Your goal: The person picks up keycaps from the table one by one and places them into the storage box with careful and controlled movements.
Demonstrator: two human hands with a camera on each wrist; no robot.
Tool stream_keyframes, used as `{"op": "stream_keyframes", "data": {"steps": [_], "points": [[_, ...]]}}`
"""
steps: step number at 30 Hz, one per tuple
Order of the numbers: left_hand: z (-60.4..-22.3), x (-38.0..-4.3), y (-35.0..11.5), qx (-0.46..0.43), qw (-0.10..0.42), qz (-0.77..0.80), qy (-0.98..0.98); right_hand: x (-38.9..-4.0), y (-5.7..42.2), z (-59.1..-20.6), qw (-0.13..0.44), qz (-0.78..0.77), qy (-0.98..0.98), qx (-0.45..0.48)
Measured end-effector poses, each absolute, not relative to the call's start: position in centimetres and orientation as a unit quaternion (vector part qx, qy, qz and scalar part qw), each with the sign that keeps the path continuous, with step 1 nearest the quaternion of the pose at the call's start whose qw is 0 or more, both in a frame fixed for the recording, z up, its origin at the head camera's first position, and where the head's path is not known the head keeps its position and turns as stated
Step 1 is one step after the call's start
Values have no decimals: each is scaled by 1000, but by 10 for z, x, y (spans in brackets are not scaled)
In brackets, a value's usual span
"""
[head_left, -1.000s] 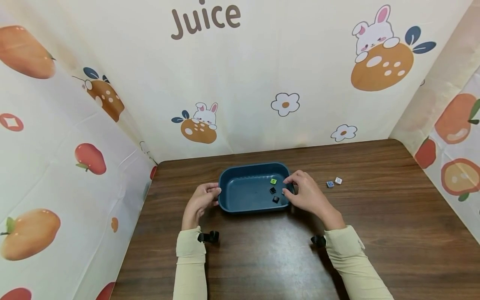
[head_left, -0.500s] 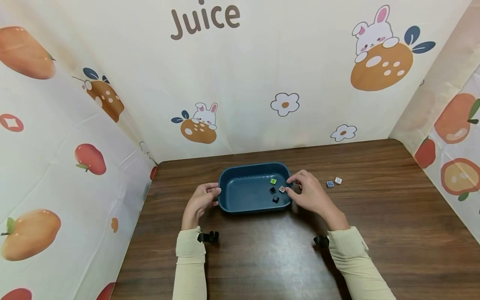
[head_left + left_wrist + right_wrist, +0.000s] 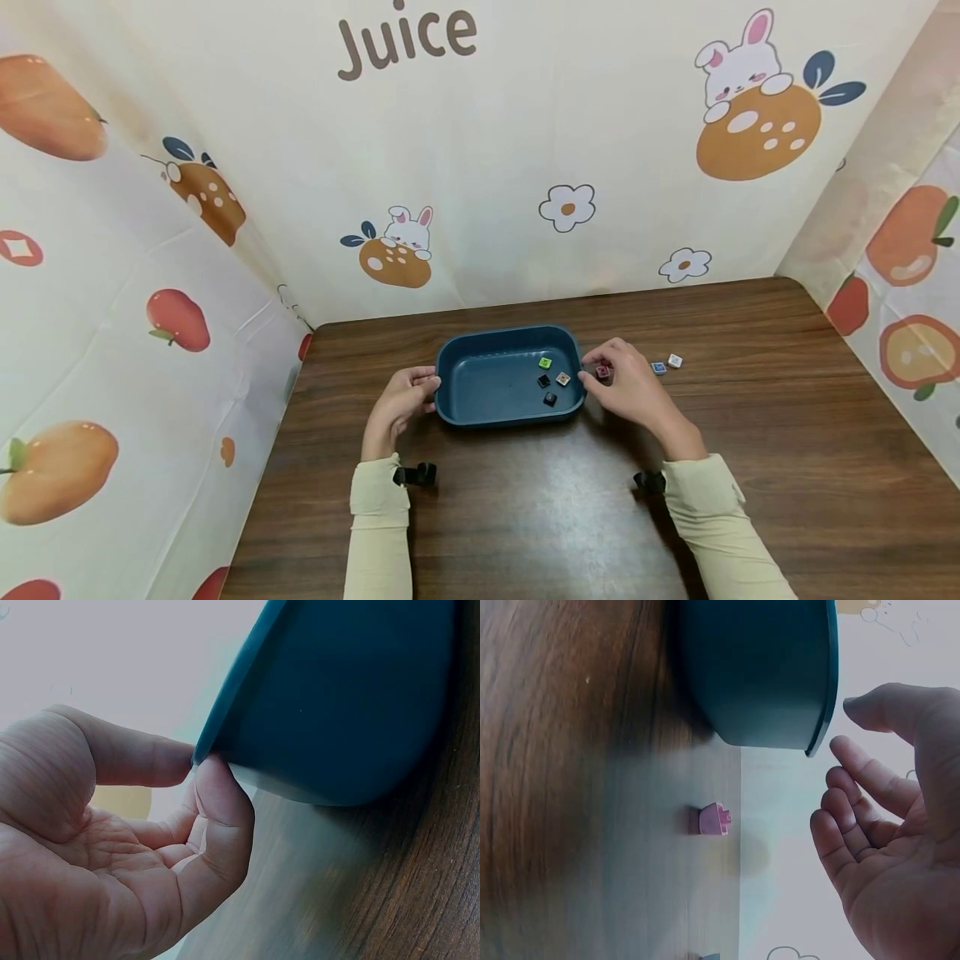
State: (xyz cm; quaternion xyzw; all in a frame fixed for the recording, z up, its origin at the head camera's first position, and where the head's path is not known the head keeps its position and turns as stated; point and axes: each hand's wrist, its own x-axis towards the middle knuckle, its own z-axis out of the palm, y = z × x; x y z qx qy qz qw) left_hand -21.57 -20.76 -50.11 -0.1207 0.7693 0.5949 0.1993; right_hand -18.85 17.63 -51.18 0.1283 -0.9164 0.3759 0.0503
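My left hand (image 3: 401, 407) pinches the left rim of a dark blue bin (image 3: 487, 392) between thumb and fingers, seen closely in the left wrist view. My right hand (image 3: 630, 387) hovers beside the right rim; the right wrist view shows its thumb and fingers apart, holding nothing. In the bin lie a green keycap-like piece (image 3: 545, 363), an orange-white one (image 3: 562, 379) and two black ones, including the lower black piece (image 3: 550, 399). A pink keycap-like piece (image 3: 714, 819) sits on the table outside the bin, near my right fingers.
Right of my right hand, a blue piece (image 3: 658, 367) and a white piece (image 3: 675, 361) lie on the brown wooden table (image 3: 517, 517). A printed cloth (image 3: 480, 150) hangs behind the table, with more at both sides.
My right hand has withdrawn rightward from over the bin, letting go of the orange-white piece inside. The pink piece has come into view beneath the hand. My left hand stays at the rim.
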Motion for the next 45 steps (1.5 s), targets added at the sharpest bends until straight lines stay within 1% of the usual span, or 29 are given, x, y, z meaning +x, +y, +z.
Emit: {"op": "stream_keyframes", "data": {"steps": [19, 25, 35, 45], "points": [[-500, -216, -209, -118, 200, 592, 772, -190, 186, -520, 51, 386, -915, 105], [-500, -215, -209, -116, 202, 589, 774, -192, 191, -530, 50, 376, -920, 98], [-498, -216, -206, -116, 204, 585, 776, -197, 199, -550, 69, 369, -922, 94], [-501, -217, -205, -95, 210, 584, 778, -201, 205, -557, 37, 369, -925, 87]]}}
